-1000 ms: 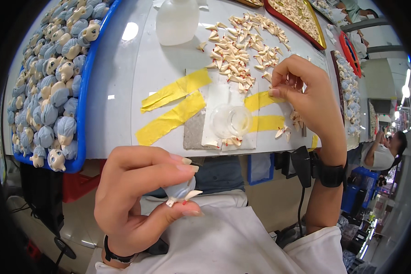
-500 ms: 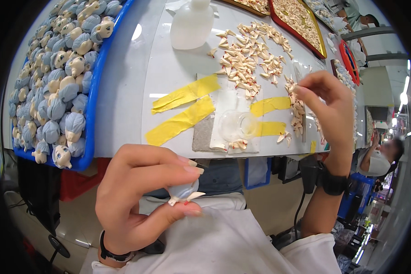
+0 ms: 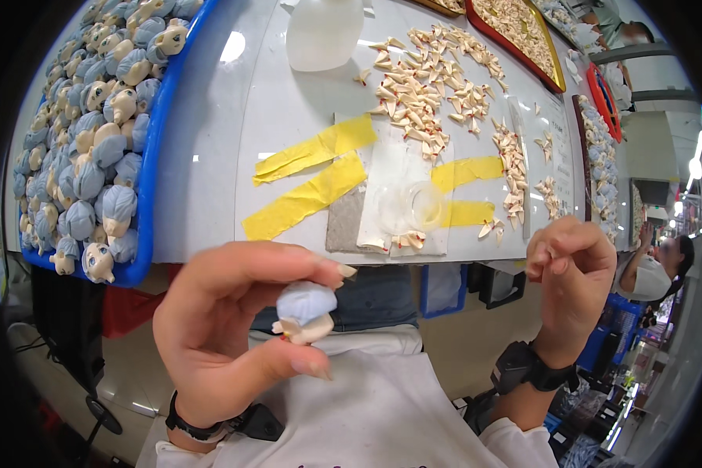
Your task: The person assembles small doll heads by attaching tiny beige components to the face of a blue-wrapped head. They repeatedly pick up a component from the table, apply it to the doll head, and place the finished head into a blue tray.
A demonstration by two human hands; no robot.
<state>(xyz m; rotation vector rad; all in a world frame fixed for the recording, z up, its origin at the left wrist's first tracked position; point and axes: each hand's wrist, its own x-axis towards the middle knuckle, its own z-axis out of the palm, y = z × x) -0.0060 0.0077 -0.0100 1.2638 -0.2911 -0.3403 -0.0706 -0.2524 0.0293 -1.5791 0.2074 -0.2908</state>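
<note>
Doll head (image 3: 307, 303), blue-haired, is positioned in front of the person's torso, clear of the table (image 3: 210, 156), hair side up. Left hand (image 3: 214, 324): thumb and fingers parted only as far as the doll head requires, gripping it between them, thumb at the lower side. Right hand (image 3: 573, 261): raised near the table's front edge, fingers curled, thumb drawn close to the fingertips; from where I stand, I cannot tell whether a part is pinched there. Pale pointed pieces (image 3: 413, 101) lie loose on the tabletop, beyond a clear round dish (image 3: 427, 205). Yellow tape strips (image 3: 316, 148) lie left of the dish. Blue tray (image 3: 156, 156), far left: filled with similar heads.
</note>
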